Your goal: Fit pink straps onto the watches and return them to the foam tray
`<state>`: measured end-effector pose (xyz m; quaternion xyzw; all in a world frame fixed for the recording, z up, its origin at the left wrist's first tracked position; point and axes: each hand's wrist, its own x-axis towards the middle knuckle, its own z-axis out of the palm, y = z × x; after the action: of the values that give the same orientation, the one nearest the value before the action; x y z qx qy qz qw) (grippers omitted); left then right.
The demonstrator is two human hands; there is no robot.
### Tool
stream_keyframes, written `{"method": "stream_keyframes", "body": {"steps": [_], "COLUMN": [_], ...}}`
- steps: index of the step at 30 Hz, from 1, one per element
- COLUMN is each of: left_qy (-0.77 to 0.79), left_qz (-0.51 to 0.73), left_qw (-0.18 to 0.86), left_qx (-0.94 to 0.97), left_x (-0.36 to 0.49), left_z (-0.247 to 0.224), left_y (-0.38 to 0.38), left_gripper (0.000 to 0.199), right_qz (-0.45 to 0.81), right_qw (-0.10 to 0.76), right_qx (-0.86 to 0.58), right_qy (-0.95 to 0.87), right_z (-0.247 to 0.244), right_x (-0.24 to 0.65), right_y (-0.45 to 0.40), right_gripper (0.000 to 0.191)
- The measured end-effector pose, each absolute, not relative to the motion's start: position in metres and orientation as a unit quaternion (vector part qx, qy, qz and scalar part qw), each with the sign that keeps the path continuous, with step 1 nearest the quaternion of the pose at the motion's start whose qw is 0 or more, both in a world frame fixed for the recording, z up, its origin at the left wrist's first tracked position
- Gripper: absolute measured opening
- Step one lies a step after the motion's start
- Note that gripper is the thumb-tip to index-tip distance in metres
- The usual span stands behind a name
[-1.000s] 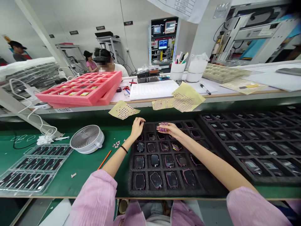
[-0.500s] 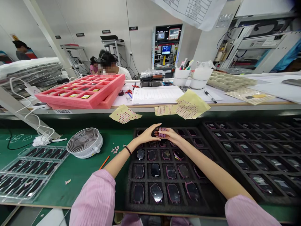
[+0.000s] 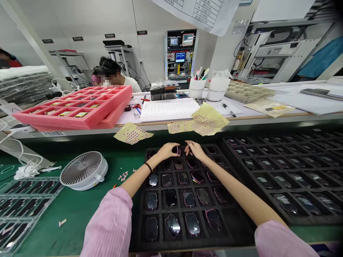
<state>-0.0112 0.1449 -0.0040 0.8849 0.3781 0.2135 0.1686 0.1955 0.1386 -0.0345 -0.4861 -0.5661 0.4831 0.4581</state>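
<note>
4 dark-faced units (image 3: 192,224) lie in the nearest row of the black foam tray (image 3: 160,210) on the green worktop (image 3: 81,223), and the person's hands work over its far end. The left hand (image 3: 167,151) is clamped on a purple-framed unit (image 3: 176,150), thumb and fingers around its edges, above the far rows. Just beside it, apart, hovers the right hand (image 3: 196,150), its fingers bent; I cannot tell whether their tips meet or hold anything.

More framed units sit in the compartments below the hands, and a 2nd black tray (image 3: 270,194) of them stands to the right. Over on the left I see a round white fan (image 3: 84,170), small scraps (image 3: 123,176) beside it, and a clear plastic tray (image 3: 32,217) with dark pieces in its slots.

Along the raised shelf (image 3: 160,123) behind, a pink foam tray (image 3: 80,123) rests at the left, then a printed sheet (image 3: 168,109), 2 white tubs (image 3: 197,89), a pen (image 3: 229,110) and a beige tray (image 3: 248,93). Yellow dotted sheets (image 3: 210,119) hang over the shelf's front edge. Beyond the pink tray, a co-worker (image 3: 128,81) in a white top bends forward.
</note>
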Motion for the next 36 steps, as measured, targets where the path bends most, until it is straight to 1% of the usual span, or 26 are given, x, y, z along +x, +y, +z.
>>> {"method": "stream_keyframes", "body": {"steps": [4, 9, 11, 13, 15, 18, 22, 26, 29, 31, 36], "left_qy": [0.392, 0.403, 0.403, 0.412, 0.432, 0.458, 0.456, 0.439, 0.432, 0.428, 0.428], "left_qz": [0.191, 0.15, 0.172, 0.206, 0.231, 0.245, 0.227, 0.156, 0.102, 0.093, 0.075], "left_qw": [0.152, 0.113, 0.117, 0.123, 0.117, 0.1, 0.098, 0.114, 0.121, 0.121, 0.126], "left_qx": [0.887, 0.896, 0.891, 0.879, 0.864, 0.849, 0.855, 0.877, 0.888, 0.891, 0.892], "left_x": [-0.027, -0.051, -0.056, -0.059, -0.061, -0.062, -0.057, -0.054, -0.055, -0.056, -0.058], "left_z": [-0.006, -0.015, -0.02, -0.024, -0.025, -0.027, -0.037, -0.048, -0.049, -0.047, -0.04], "left_y": [0.142, 0.131, 0.129, 0.13, 0.132, 0.134, 0.128, 0.118, 0.116, 0.119, 0.13], "left_gripper": [0.059, 0.055, 0.053, 0.051, 0.049, 0.048, 0.045, 0.049, 0.05, 0.049, 0.047], "right_qz": [0.398, 0.329, 0.298, 0.261, 0.226, 0.19, 0.189, 0.203, 0.211, 0.216, 0.208], "right_qw": [0.451, 0.428, 0.422, 0.417, 0.409, 0.391, 0.355, 0.339, 0.344, 0.348, 0.338], "right_qx": [-0.519, -0.533, -0.533, -0.53, -0.524, -0.508, -0.474, -0.452, -0.431, -0.414, -0.403], "right_qy": [-0.608, -0.651, -0.67, -0.691, -0.712, -0.744, -0.783, -0.799, -0.807, -0.813, -0.825], "right_z": [-0.049, -0.058, -0.059, -0.058, -0.057, -0.054, -0.052, -0.056, -0.057, -0.054, -0.047], "right_x": [0.194, 0.195, 0.197, 0.198, 0.196, 0.191, 0.184, 0.183, 0.189, 0.194, 0.202], "right_y": [0.145, 0.148, 0.148, 0.145, 0.139, 0.126, 0.115, 0.115, 0.117, 0.119, 0.122], "right_gripper": [0.04, 0.055, 0.053, 0.048, 0.043, 0.041, 0.035, 0.023, 0.026, 0.029, 0.02]}}
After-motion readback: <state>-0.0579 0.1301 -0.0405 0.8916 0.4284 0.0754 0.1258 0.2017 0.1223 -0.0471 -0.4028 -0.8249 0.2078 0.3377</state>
